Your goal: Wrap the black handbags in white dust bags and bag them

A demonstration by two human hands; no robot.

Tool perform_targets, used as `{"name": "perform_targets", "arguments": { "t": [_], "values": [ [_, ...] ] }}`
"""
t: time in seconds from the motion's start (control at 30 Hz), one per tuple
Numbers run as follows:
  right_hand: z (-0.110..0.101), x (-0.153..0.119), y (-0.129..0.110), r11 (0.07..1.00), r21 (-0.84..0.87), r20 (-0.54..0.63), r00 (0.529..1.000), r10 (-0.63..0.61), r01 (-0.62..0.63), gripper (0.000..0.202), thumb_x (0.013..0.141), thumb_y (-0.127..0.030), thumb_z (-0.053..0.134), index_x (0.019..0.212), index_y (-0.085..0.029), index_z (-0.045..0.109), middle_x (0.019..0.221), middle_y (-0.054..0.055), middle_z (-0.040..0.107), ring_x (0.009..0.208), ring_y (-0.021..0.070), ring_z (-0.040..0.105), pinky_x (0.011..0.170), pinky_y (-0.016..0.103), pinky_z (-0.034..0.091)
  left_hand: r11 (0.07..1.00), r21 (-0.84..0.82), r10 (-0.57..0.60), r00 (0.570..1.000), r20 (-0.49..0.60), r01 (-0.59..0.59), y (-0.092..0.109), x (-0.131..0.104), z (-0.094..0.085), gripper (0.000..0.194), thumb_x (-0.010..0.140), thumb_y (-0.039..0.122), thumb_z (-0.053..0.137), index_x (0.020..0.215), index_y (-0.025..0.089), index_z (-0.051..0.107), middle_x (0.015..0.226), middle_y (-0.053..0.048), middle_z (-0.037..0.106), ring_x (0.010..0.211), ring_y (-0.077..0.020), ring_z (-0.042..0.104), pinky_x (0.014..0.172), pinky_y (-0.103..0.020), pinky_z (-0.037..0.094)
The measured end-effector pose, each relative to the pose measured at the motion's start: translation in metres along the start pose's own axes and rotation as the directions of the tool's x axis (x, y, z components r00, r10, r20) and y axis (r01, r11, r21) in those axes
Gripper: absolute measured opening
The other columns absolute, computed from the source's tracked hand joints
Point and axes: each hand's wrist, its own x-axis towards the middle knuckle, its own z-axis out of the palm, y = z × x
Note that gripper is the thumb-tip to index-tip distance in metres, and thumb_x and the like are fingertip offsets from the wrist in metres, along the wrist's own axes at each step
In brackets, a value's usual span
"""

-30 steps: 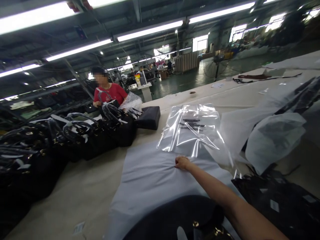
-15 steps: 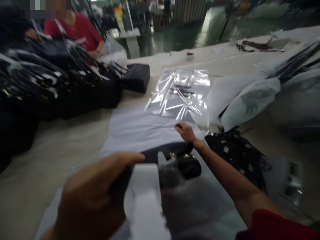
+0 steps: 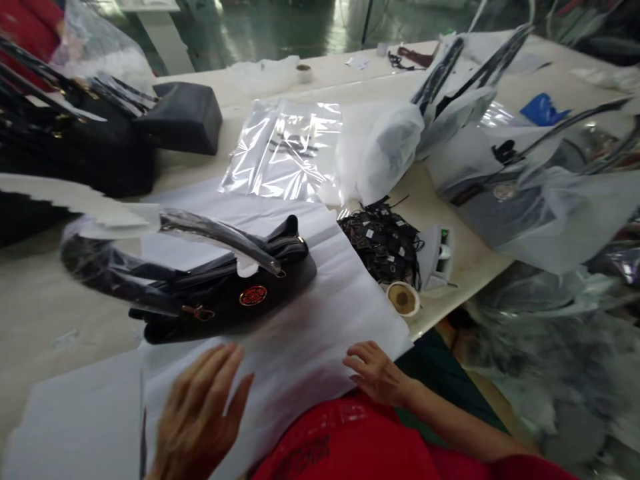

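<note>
A black handbag [image 3: 225,293] with a red round emblem lies on white paper [image 3: 280,347], its handles wrapped in clear plastic and stretching to the left. A white strip [image 3: 120,217] is on the handles. My left hand [image 3: 203,403] is just below the bag, fingers apart, holding nothing. At the near right edge of the paper, my right hand [image 3: 373,370] has its fingers spread and slightly bent, with nothing in them.
Clear plastic bags [image 3: 285,150] lie beyond the paper. To the right are black tags [image 3: 385,243], a tape roll [image 3: 403,299] and wrapped bags [image 3: 395,147]. Black handbags [image 3: 100,140] stand at left. A person's red sleeve [image 3: 30,33] shows at the upper left.
My left hand has let go of the bag, which now rests farther off on the paper. My right hand has moved back toward my body. The view has swung down and right.
</note>
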Motion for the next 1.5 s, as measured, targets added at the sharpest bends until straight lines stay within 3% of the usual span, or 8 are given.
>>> {"name": "perform_targets", "arguments": {
  "t": [0.2,0.33,0.43,0.63,0.8,0.93,1.1,1.5],
  "values": [
    [-0.023,-0.033,0.012,0.99,-0.133,-0.199,0.98,0.021,-0.048,0.043,0.076,-0.013,0.048,0.118,-0.021,0.055,0.116,0.011,0.059,0.111,0.0253,0.049,0.097,0.048,0.035,0.999,0.025,0.021,0.931,0.364,-0.032,0.026,-0.098,0.111,0.066,0.08,0.033,0.051,0.14,0.017,0.028,0.129,-0.016,0.053,0.115,-0.0294,0.053,0.086,-0.04,0.052],
    [-0.047,-0.056,0.047,0.926,-0.28,-0.324,0.933,0.157,-0.254,0.052,0.07,-0.003,0.045,0.116,-0.026,0.058,0.13,0.008,0.051,0.127,0.0265,0.036,0.107,0.056,0.019,0.999,0.028,-0.046,0.917,0.396,0.038,0.019,-0.127,0.138,0.061,0.082,0.035,0.05,0.138,0.019,0.035,0.135,-0.015,0.048,0.123,-0.0283,0.046,0.097,-0.043,0.045],
    [-0.052,-0.044,0.069,0.918,-0.367,-0.361,0.932,0.01,-0.152,0.023,0.078,-0.009,0.051,0.087,-0.023,0.066,0.122,0.007,0.057,0.125,0.0273,0.039,0.107,0.059,0.017,0.996,0.016,-0.08,0.878,0.471,0.082,0.016,-0.123,0.137,0.061,0.082,0.044,0.049,0.136,0.016,0.039,0.138,-0.015,0.044,0.126,-0.0285,0.043,0.1,-0.043,0.042],
    [-0.05,-0.021,0.081,0.892,-0.445,-0.321,0.916,-0.24,0.078,0.022,0.084,-0.007,0.044,0.081,-0.02,0.062,0.108,0.006,0.064,0.113,0.02,0.052,0.104,0.048,0.033,0.953,0.012,-0.203,0.612,0.764,0.302,0.025,-0.102,0.141,0.093,0.069,0.063,0.059,0.142,0.017,0.023,0.146,-0.017,0.026,0.135,-0.0343,0.026,0.107,-0.049,0.03],
    [-0.058,-0.057,0.128,0.847,-0.531,-0.413,0.874,-0.257,-0.001,0.042,0.082,-0.006,0.036,0.112,-0.023,0.059,0.114,0.009,0.062,0.11,0.0213,0.054,0.091,0.041,0.043,0.944,0.047,-0.25,0.617,0.746,0.326,0.028,-0.101,0.143,0.088,0.073,0.064,0.052,0.142,0.018,0.022,0.146,-0.015,0.029,0.135,-0.0321,0.027,0.107,-0.047,0.03],
    [-0.066,-0.072,0.134,0.866,-0.418,-0.469,0.881,0.053,-0.275,0.04,0.083,-0.007,0.034,0.111,-0.018,0.06,0.11,0.012,0.062,0.104,0.0216,0.057,0.083,0.038,0.049,0.971,0.075,-0.217,0.71,0.67,0.226,0.029,-0.108,0.13,0.089,0.073,0.066,0.052,0.141,0.015,0.028,0.143,-0.016,0.033,0.132,-0.0315,0.034,0.105,-0.044,0.035],
    [-0.056,-0.074,0.127,0.909,-0.324,-0.334,0.931,0.149,-0.262,0.044,0.081,-0.002,0.036,0.114,-0.019,0.059,0.114,0.012,0.06,0.11,0.0224,0.054,0.091,0.042,0.047,0.987,0.063,-0.158,0.823,0.546,0.147,0.013,-0.122,0.146,0.084,0.074,0.064,0.05,0.14,0.015,0.031,0.139,-0.017,0.042,0.127,-0.0305,0.041,0.1,-0.044,0.04],
    [-0.056,-0.034,0.085,0.974,-0.203,-0.344,0.923,-0.171,0.105,0.015,0.075,-0.01,0.054,0.075,-0.022,0.062,0.096,0.005,0.065,0.105,0.0227,0.057,0.095,0.047,0.04,0.951,0.153,-0.293,0.631,0.718,0.268,0.06,-0.075,0.108,0.093,0.068,0.056,0.06,0.14,0.008,0.028,0.144,-0.019,0.032,0.133,-0.0328,0.031,0.106,-0.048,0.031]
  ]
}}
